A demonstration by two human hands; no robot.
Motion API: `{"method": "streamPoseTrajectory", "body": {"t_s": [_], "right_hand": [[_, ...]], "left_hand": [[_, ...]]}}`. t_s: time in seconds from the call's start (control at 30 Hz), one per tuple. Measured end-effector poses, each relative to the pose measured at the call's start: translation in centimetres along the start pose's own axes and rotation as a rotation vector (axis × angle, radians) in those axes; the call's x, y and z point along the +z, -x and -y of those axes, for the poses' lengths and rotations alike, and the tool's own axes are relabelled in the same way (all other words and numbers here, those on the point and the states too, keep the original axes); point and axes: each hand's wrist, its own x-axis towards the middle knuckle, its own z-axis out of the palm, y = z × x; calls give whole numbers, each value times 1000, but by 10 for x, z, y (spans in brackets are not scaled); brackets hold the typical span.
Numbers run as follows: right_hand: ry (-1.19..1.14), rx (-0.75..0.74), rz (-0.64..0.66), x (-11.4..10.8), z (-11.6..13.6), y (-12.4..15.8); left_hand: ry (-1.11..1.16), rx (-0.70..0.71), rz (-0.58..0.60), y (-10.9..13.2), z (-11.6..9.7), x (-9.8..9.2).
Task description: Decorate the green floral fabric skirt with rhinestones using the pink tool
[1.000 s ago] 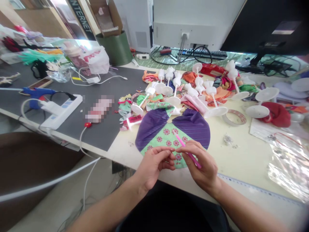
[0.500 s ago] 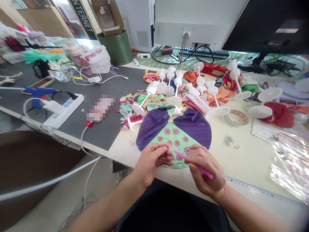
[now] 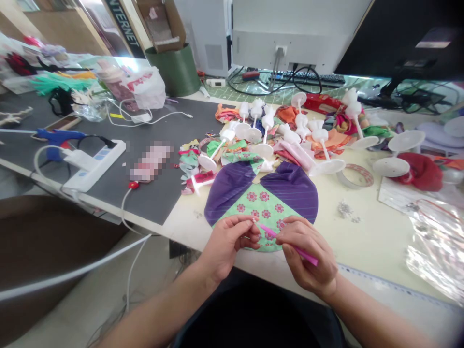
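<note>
My right hand (image 3: 308, 253) is closed round a slim pink pen-like stick (image 3: 267, 231), its tip pointing left. My left hand (image 3: 232, 241) pinches a tiny pale bead-like piece (image 3: 254, 220) between thumb and forefinger; its exact kind is too small to tell. The stick's tip meets or almost meets this piece. Both hands hover over the near part of a green flowered cloth (image 3: 266, 197) with purple striped cloth (image 3: 232, 191) at both sides, lying on the table. To the right lies a small heap of shiny little pieces (image 3: 344, 210).
White mini mannequins on stands (image 3: 322, 142) and colourful fabric scraps (image 3: 286, 116) crowd the far side. A tape roll (image 3: 357, 176) lies right, near clear plastic bags (image 3: 435, 251). At left are a power strip (image 3: 96, 166), a blue glue gun (image 3: 54, 140) and cables. Monitors (image 3: 290, 38) stand behind.
The pink stick and my right hand have shifted very slightly left, bringing the tip closer to the tiny piece. My left hand stays almost still.
</note>
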Motion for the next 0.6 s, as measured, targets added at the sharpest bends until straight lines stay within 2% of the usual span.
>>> {"method": "streamPoseTrajectory", "body": {"t_s": [0.6], "right_hand": [[-24, -3, -2, 1, -2, 2]], "left_hand": [[-30, 23, -3, 1, 1, 1]]}}
